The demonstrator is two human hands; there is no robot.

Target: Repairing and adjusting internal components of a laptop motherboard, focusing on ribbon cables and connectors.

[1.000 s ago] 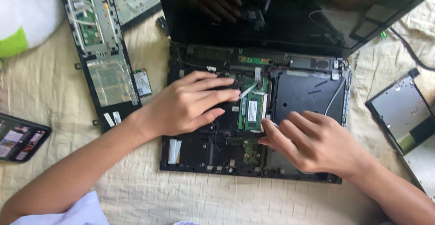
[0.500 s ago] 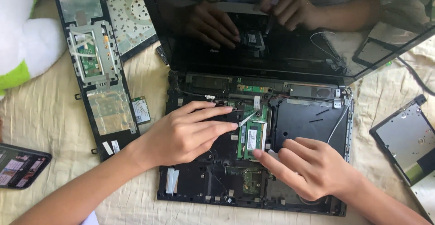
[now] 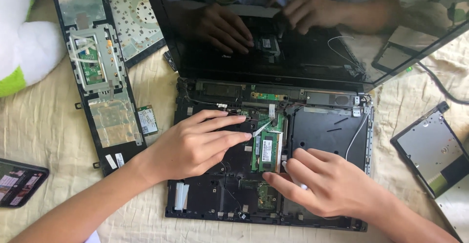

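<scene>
An opened black laptop base [image 3: 322,130] lies on a cream cloth, its dark screen [image 3: 303,37] tilted up behind and mirroring my hands. A green memory module [image 3: 266,147] sits in the middle of the base. My left hand [image 3: 195,145] rests flat on the base, its fingertips touching the module's left edge. Just below the module's right corner is my right hand [image 3: 327,184], fingers curled around a small white tool [image 3: 293,174] that is mostly hidden.
The removed palm-rest panel [image 3: 97,77] and keyboard [image 3: 132,13] lie upside down at the left, with a small green card [image 3: 147,121] beside them. A phone [image 3: 19,182] lies at far left. An optical drive [image 3: 432,150] lies at right. A white plush toy [image 3: 24,42] sits top left.
The view has shifted, so the laptop sits lower in frame. My right hand has slid a little toward the module's lower edge. My left hand has stayed on the base.
</scene>
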